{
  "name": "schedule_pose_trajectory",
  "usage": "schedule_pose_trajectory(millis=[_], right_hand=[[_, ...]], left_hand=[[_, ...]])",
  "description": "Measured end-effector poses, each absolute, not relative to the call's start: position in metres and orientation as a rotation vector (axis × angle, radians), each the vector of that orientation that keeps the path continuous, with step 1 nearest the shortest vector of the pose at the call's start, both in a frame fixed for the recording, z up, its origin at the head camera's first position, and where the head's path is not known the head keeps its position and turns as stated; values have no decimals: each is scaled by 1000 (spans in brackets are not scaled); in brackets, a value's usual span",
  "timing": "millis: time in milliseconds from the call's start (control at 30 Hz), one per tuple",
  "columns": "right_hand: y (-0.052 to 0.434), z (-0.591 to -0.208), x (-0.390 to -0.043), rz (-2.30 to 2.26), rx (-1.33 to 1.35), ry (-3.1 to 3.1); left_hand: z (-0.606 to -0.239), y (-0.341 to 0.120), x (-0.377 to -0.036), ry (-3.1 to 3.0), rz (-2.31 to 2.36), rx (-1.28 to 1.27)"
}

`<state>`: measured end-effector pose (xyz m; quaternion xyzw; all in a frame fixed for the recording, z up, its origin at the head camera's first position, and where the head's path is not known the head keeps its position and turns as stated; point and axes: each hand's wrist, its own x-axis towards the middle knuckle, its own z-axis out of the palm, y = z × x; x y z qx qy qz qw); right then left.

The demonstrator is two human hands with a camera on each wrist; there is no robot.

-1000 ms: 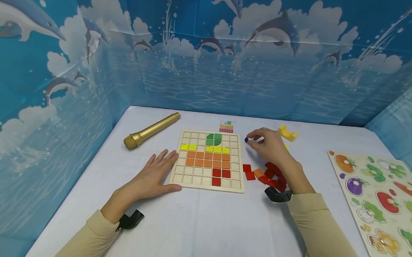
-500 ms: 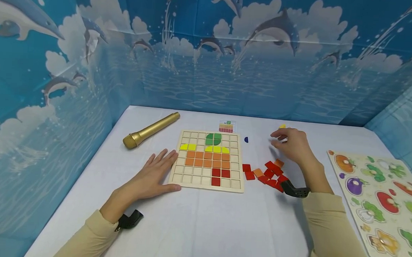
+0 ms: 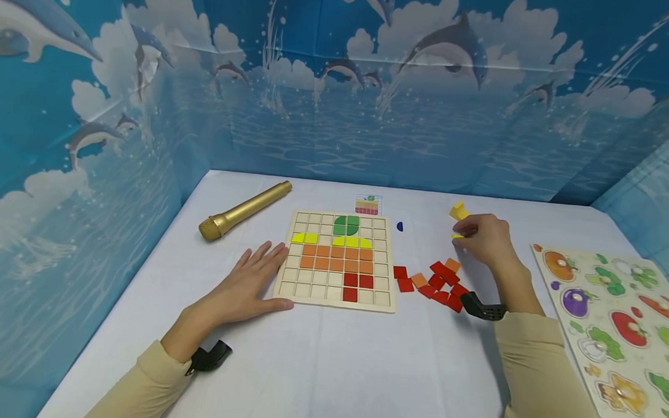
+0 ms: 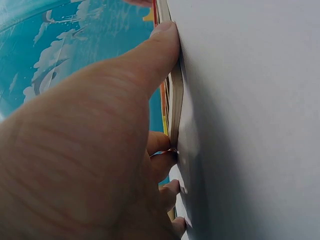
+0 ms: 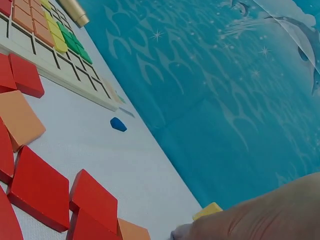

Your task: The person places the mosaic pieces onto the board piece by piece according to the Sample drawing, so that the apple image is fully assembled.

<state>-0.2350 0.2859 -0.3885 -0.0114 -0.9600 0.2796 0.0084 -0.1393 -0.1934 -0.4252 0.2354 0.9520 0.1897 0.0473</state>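
A wooden grid board (image 3: 311,290) lies mid-table, with green, yellow, orange and red pieces in some of its cells. My left hand (image 3: 250,287) rests flat beside it, fingers spread, fingertips and thumb touching its left and near-left edge; the left wrist view shows the thumb (image 4: 162,47) on the board's rim. Right of the board, my right hand (image 3: 485,240) pinches a small yellow piece (image 3: 457,236) between thumb and fingers, partly hidden by them. Just beyond are more yellow pieces (image 3: 459,210). A dark blue half-round piece (image 3: 399,226) lies alone between hand and board.
Loose red tiles (image 3: 444,273) and a few orange tiles (image 3: 418,281) lie right of the board. A small pattern card (image 3: 368,204) sits behind it. A gold microphone (image 3: 246,210) is at the back left, and a vegetable puzzle board (image 3: 582,322) at the right.
The right hand has let go of the dark blue piece, moved right, and come down onto a yellow piece. The left hand stays at the board's edge.
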Motion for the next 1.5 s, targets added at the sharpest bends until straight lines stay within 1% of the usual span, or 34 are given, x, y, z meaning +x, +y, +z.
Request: schedule_pose_trajectory(millis=[233,633,1067,1500], right_hand=[[284,-391,-235,829,12,-2968],[261,-394,-238,795,171,-3004],[250,-393,-237,634,204,-2982],[255,-399,-237,784,142,-2881]], left_hand=[[-425,-192,-140,2899,575,715],[-425,-193,-140,2905,577,720],[-425,-192,-140,2901,567,709],[-425,-193,-141,2899,559,706]])
